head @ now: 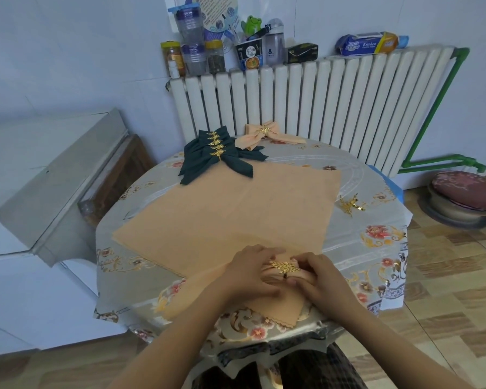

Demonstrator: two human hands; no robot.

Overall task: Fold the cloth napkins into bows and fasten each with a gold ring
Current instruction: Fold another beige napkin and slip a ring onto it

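Here, at the near edge of the round table (348,248), your left hand (253,272) and right hand (320,279) both grip a folded peach napkin (275,301), fingers curled around its gathered middle where a gold leaf ring (284,267) sits. Flat peach napkins (230,209) lie beyond; finished dark green bows (216,155) and a peach bow (261,134) rest at the far side, with spare gold rings (351,205) to the right.

White ribbed radiator (320,99) against pale tiled wall (68,51), wood-pattern floor (446,290), cushioned stool (460,197).
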